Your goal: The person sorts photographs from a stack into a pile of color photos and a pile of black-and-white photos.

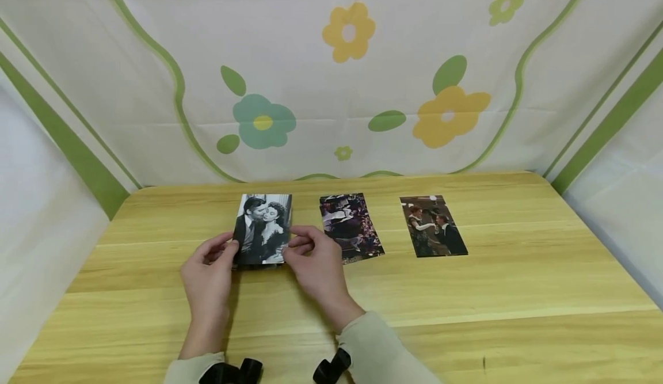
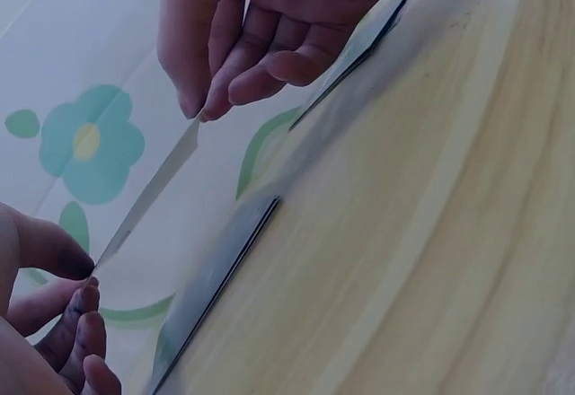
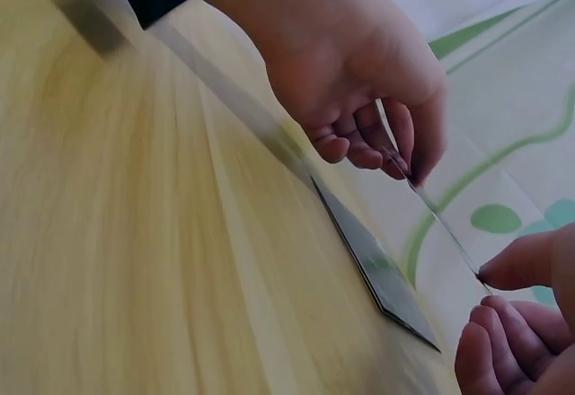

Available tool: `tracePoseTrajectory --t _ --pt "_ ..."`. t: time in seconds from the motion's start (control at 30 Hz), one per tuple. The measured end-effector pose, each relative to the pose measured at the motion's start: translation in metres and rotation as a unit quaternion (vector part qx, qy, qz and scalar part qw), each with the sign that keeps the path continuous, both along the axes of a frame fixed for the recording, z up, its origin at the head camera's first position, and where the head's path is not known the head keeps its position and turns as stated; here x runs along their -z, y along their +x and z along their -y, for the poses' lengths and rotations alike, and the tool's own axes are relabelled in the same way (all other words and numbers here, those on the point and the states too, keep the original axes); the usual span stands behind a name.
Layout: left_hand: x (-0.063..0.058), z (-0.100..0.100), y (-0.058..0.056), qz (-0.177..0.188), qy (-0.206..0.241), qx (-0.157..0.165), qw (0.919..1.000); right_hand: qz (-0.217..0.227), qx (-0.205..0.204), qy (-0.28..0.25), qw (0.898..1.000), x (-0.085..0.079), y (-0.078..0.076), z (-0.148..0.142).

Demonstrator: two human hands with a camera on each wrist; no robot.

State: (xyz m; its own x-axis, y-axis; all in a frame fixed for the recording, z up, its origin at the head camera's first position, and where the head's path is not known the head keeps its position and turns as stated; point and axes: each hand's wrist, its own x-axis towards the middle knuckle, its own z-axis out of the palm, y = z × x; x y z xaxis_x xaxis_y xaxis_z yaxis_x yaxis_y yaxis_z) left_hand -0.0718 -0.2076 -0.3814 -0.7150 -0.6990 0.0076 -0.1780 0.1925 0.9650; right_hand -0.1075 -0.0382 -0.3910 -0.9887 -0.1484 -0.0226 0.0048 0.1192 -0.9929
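Note:
A black-and-white photo card [image 1: 263,228] of a couple embracing is held just above the table between both hands. My left hand [image 1: 209,272] pinches its left edge between thumb and fingers. My right hand [image 1: 317,266] pinches the right edge the same way. Directly beneath lies a thin stack of cards [image 2: 220,278], apart from the raised card in both wrist views and mostly hidden by it in the head view. Right of the right hand, a dark, slightly fanned pile of photo cards [image 1: 354,231] lies on the table.
Farther right lies a colour photo card or neat stack [image 1: 436,227] showing a dancing couple. Everything rests on a wood-grain table [image 1: 492,292]. A white curtain with printed flowers [image 1: 311,79] hangs behind its far edge. Black straps with devices [image 1: 334,367] sit at both wrists.

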Motion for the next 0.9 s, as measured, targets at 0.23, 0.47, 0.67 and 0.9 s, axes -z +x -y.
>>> tracePoseTrajectory --t 0.23,0.47,0.67,0.9 --pt "0.002 0.008 0.0 0.0 0.004 -0.049 0.9988 -0.002 -0.007 0.005 1.0 -0.005 0.001 0.016" --pt "0.006 0.01 -0.001 0.017 -0.039 -0.041 0.9983 -0.014 -0.001 0.068 0.998 -0.004 -0.001 0.02" --pt "0.012 0.011 -0.002 0.046 -0.088 -0.021 0.9948 -0.022 0.007 0.131 0.991 0.002 -0.002 0.022" --pt "0.017 0.015 -0.003 0.081 -0.146 0.009 0.9859 -0.068 0.008 0.251 0.966 0.005 0.0 0.027"
